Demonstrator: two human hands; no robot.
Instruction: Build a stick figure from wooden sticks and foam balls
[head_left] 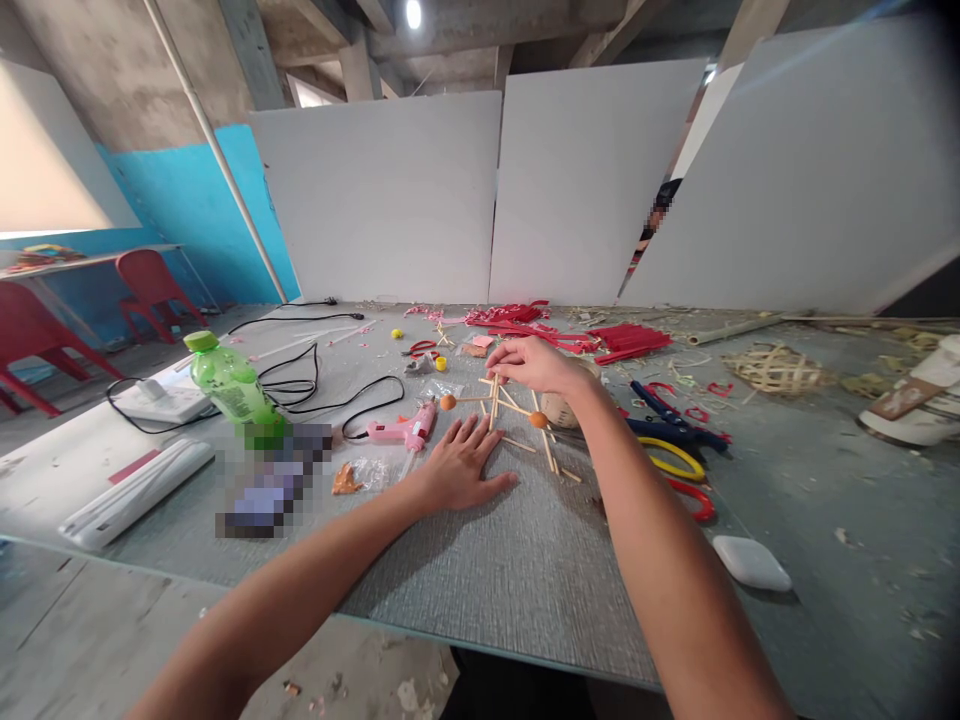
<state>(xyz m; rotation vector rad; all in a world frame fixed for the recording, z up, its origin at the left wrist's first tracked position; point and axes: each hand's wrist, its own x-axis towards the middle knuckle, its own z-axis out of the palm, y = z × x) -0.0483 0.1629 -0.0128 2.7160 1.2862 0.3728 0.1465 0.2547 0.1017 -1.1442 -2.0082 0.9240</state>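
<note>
My left hand (466, 465) lies flat on the table with its fingers spread, holding nothing. Its fingertips reach close to the foot of a small frame of thin wooden sticks (512, 402). Orange clay balls sit on the frame, one at the left end (448, 402) and another at the right (538, 420). My right hand (534, 364) pinches the top of an upright stick (495, 392) in that frame. A round tan object (559, 408) stands behind my right wrist, partly hidden. Short loose sticks (519, 444) lie beside the frame.
On the left are a pink glue gun (405, 430), a green bottle (232, 385), a power strip (169, 400) and a phone (270, 490). To the right lie pliers (675, 460), a white case (751, 563) and a woven bamboo piece (780, 370). Red strips (630, 341) lie behind.
</note>
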